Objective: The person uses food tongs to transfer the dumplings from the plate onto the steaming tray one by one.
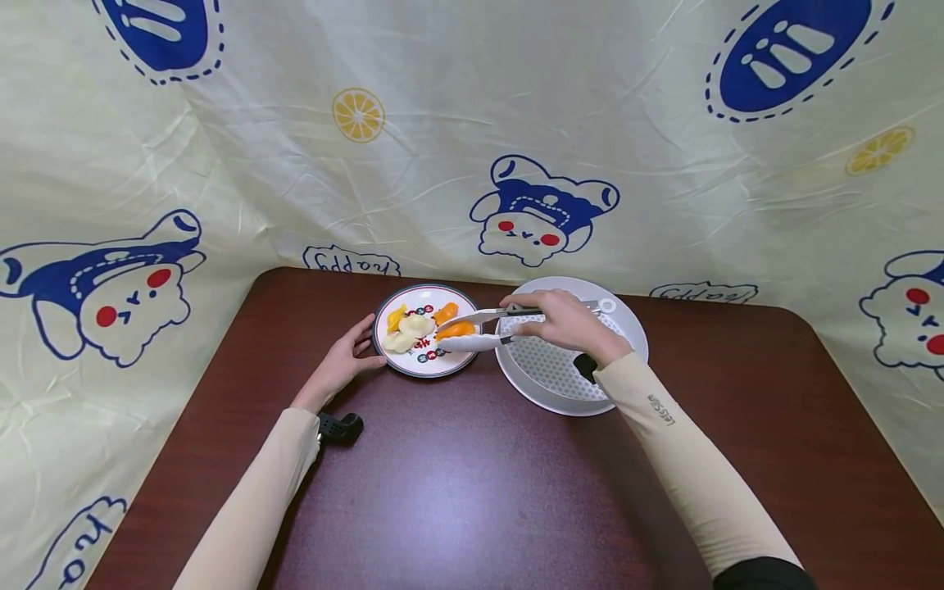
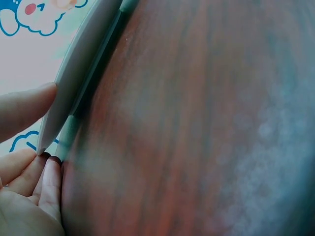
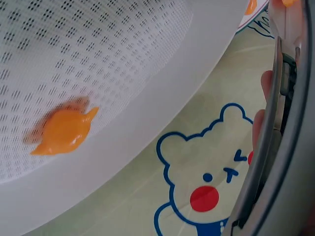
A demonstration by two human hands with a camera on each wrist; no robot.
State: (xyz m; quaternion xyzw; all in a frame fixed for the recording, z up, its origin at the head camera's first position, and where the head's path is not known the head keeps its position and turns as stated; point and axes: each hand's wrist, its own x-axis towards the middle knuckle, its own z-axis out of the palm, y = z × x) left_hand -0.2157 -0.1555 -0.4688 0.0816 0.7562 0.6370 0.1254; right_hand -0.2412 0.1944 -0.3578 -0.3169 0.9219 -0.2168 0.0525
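My left hand [image 1: 341,365] holds the left rim of a round white plate [image 1: 442,372], and in the left wrist view its thumb [image 2: 29,110] and fingertips meet the plate's edge. Cream pieces [image 1: 415,326], a yellow piece [image 1: 396,316] and an orange piece [image 1: 446,312] lie on the plate. My right hand [image 1: 564,322] grips a pair of tongs [image 1: 468,343] from the right, its tips around another orange piece [image 1: 456,329] over the plate. A white perforated strainer [image 1: 553,369] sits under the right hand. One glossy orange piece [image 3: 66,132] with pointed ends lies inside it.
The strainer rests in a round, pale basin [image 1: 564,407] on the dark brown table [image 1: 457,492]. A cream cloth [image 1: 428,197] with printed cartoon figures hangs behind the table's back edge. Black straps [image 1: 342,428] are on the wrists.
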